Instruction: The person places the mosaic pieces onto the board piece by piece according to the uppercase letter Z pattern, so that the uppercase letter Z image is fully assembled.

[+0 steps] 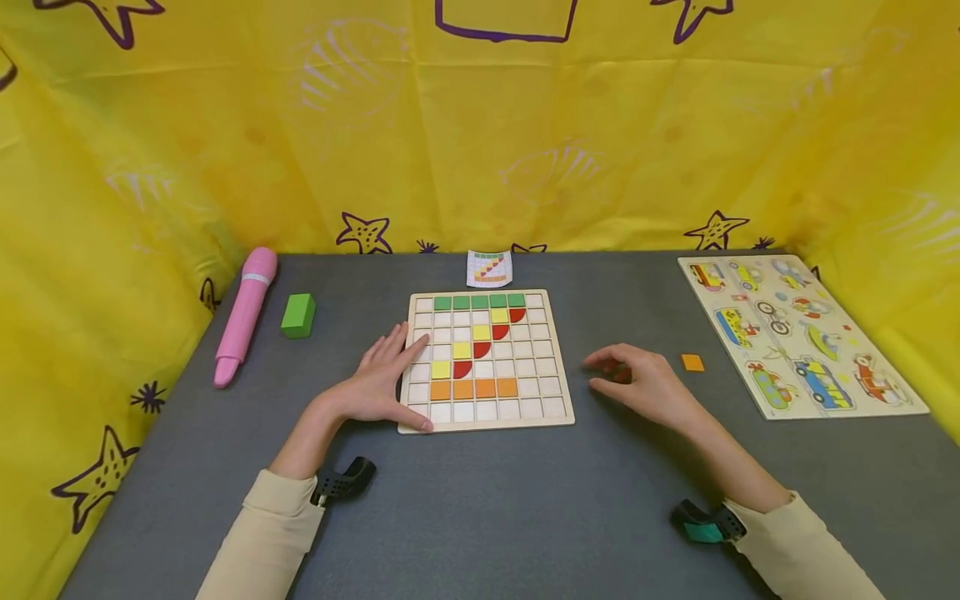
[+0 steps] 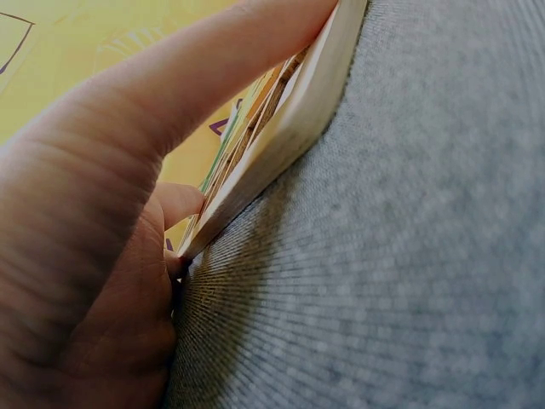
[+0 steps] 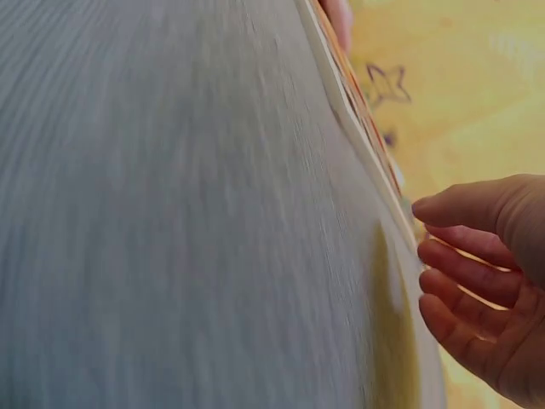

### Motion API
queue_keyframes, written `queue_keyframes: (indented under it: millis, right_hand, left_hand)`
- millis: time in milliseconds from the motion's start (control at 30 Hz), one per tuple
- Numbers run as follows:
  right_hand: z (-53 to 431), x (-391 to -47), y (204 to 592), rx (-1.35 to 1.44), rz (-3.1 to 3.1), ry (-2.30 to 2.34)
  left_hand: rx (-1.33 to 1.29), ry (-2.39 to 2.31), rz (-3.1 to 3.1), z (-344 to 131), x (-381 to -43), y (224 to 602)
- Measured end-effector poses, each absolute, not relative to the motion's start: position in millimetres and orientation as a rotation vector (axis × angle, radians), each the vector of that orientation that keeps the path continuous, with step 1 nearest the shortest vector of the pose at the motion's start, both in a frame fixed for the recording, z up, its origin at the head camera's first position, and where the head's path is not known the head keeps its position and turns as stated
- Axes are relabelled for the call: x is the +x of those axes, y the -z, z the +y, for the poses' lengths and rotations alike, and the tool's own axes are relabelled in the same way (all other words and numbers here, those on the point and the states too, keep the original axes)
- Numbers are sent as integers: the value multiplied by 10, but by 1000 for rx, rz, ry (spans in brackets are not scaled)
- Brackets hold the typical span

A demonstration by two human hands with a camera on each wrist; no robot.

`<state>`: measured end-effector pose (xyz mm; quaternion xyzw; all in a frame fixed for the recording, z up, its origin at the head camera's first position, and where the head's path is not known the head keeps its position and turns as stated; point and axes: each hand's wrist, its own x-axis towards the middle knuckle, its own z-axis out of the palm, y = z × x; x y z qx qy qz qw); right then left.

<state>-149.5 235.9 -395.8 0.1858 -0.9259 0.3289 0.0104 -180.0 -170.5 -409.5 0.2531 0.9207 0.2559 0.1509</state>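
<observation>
A wooden grid board point(image 1: 517, 410) lies mid-table, with green squares point(image 1: 480, 302) along its top row, yellow squares point(image 1: 461, 350) and red quarter-circles point(image 1: 482, 350) in a diagonal, and orange squares point(image 1: 484, 389) in a lower row. My left hand point(image 1: 382, 379) rests at its left edge, thumb and fingers spread onto the frame. The left wrist view shows the thumb point(image 2: 196, 77) lying along the board's rim. To the right of the board, my right hand point(image 1: 637, 383) is above the table, fingers loosely bent with nothing between them. A loose orange square tile point(image 1: 692, 362) lies right of that hand.
Behind the board stands a small pattern card point(image 1: 490, 269). A pink microphone-shaped toy point(image 1: 246, 317) and a green block point(image 1: 298, 316) are on the left. A picture puzzle board point(image 1: 806, 333) lies at the right. Yellow cloth point(image 1: 480, 125) hangs around the table's back and sides.
</observation>
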Motion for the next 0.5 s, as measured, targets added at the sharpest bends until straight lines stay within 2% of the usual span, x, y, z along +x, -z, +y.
queue_keyframes:
  millis: [500]
  right_hand:
    - [3062,-1415,3928,454,-2827,-848]
  left_hand:
    - [723,-725,2644,-1715,-1804,4103]
